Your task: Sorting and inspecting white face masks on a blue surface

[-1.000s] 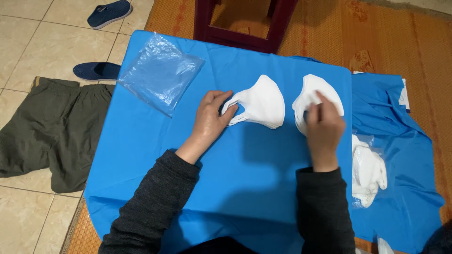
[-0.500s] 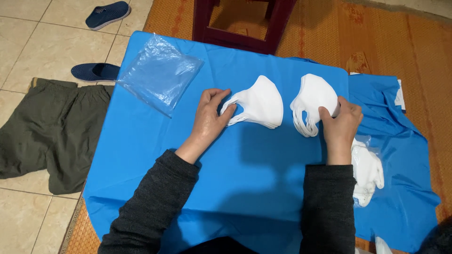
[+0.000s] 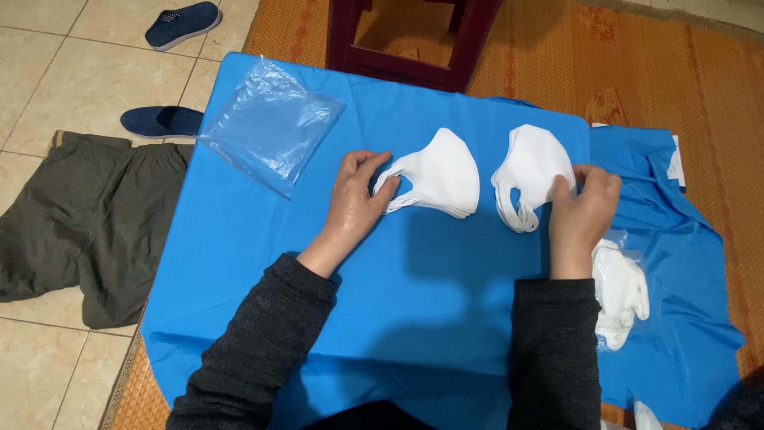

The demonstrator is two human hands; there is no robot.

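Two stacks of white face masks lie on a blue sheet [image 3: 446, 302]. My left hand [image 3: 354, 199] rests on the ear-loop end of the left mask stack [image 3: 442, 175], fingers curled over the loops. My right hand [image 3: 585, 211] pinches the right edge of the right mask stack [image 3: 529, 171], whose ear loops hang toward me. Both stacks lie flat on the sheet, a small gap between them.
A pile of clear plastic bags [image 3: 270, 127] lies at the sheet's far left. A bagged pack of white masks [image 3: 621, 291] sits at my right. Dark trousers [image 3: 72, 223] and two blue slippers [image 3: 159, 121] are on the tiled floor; a dark wooden stool [image 3: 414, 48] stands beyond.
My right hand slid from on top of the right mask stack to its right edge, uncovering the stack. My left hand stayed on the left stack.
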